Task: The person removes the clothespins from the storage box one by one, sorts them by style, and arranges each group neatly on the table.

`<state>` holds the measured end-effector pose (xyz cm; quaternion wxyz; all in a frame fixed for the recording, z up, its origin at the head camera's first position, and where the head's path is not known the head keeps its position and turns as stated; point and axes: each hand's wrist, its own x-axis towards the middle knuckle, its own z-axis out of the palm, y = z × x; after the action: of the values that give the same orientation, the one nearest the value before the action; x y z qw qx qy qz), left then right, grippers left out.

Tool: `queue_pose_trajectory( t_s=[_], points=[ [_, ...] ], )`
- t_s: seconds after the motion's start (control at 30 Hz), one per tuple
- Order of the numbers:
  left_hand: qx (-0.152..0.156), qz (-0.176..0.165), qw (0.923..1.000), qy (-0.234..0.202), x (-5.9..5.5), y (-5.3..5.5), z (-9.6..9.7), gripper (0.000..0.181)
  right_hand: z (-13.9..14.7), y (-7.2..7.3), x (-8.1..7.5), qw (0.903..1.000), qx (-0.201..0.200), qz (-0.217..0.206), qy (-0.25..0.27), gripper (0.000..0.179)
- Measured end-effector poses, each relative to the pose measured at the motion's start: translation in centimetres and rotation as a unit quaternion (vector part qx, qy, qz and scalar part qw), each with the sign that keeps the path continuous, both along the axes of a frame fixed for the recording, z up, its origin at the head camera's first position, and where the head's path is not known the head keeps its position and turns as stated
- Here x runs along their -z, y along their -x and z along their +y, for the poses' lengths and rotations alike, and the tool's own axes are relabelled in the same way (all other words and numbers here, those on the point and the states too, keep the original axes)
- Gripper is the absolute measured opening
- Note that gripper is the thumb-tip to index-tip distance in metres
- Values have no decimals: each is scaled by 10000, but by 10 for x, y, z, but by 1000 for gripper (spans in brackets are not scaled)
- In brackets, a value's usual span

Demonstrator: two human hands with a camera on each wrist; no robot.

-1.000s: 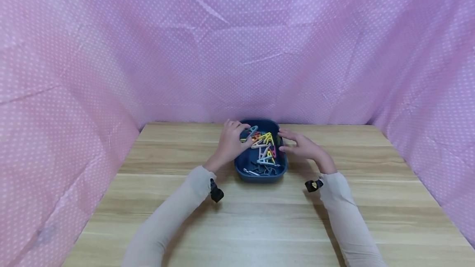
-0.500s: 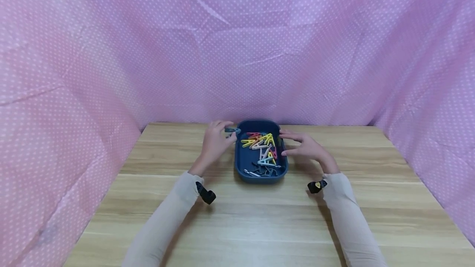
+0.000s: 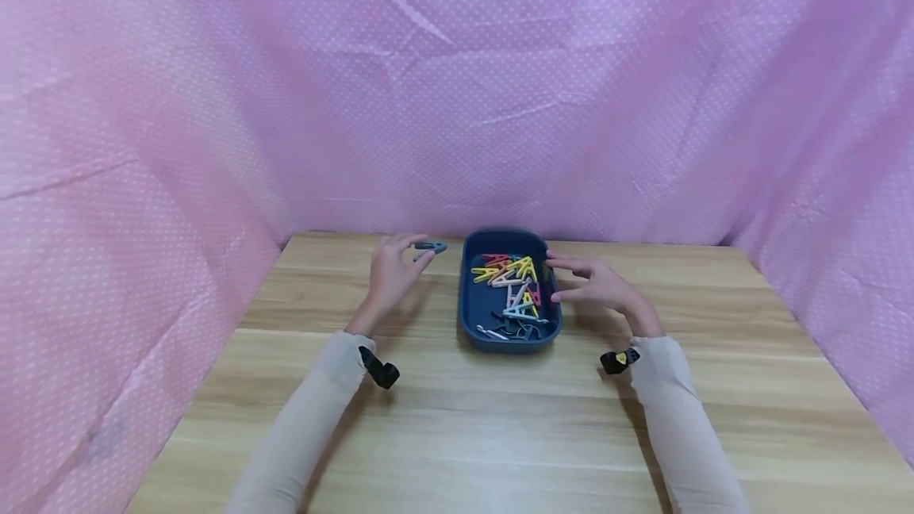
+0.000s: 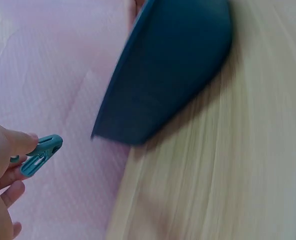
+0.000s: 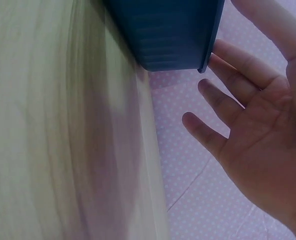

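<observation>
A teal clothespin is pinched between the thumb and fingers of my left hand, held above the table to the left of a dark blue bin. In the bin lie several clothespins, among them yellow ones, a red one and a pale blue one. Dark and white pieces lie at its near end, too small to make out. My right hand is at the bin's right rim, fingers spread and fairly straight; in the right wrist view its fingertips reach the rim.
The bin stands near the back of a light wooden table. Pink dotted cloth hangs behind the table and along both sides. A black wrist camera sits below my left hand, another black camera below the right.
My left hand has moved left, out from over the bin, carrying the teal clothespin past the rim. The right hand has stayed at the bin's right side.
</observation>
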<state>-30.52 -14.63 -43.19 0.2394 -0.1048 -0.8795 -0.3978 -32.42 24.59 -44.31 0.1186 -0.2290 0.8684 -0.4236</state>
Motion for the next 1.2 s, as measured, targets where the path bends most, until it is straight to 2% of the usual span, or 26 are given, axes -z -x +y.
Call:
queue_pose_trajectory(
  t_s=[0.17, 0.3, 0.5, 0.63, 0.77, 0.87, 1.0, 1.2],
  points=[
    [-392, 417, 9976, 389, 10, 6, -30, 35, -1, -3, -1, 10000, 23, 38, -48, 76],
    [-746, 421, 9940, 679, 21, 10, -55, 38, 1, -5, -1, 9998, 58, 106, -133, 74],
    [-1231, -208, 9891, 776, 30, 9, -90, 39, 2, -5, -2, 9997, 100, 84, -194, 74],
    [-1513, -353, 9818, 1096, 34, 10, -110, 39, 0, -4, -2, 9997, 17, 145, -185, 76],
    [-1684, -524, 9755, 1313, 41, 10, -122, 37, 0, -3, -1, 9998, -34, 126, -130, 76],
    [-1812, -846, 9715, 1271, 44, 9, -127, 37, -1, -3, -1, 9998, -32, 113, -136, 77],
    [-2019, -1269, 9598, 1480, 41, 8, -130, 36, -2, -4, -2, 9998, -26, 123, -142, 77],
    [-2196, -1769, 9362, 2098, 41, 9, -134, 36, -2, -3, -2, 9998, -83, 154, -98, 75]
  ],
)
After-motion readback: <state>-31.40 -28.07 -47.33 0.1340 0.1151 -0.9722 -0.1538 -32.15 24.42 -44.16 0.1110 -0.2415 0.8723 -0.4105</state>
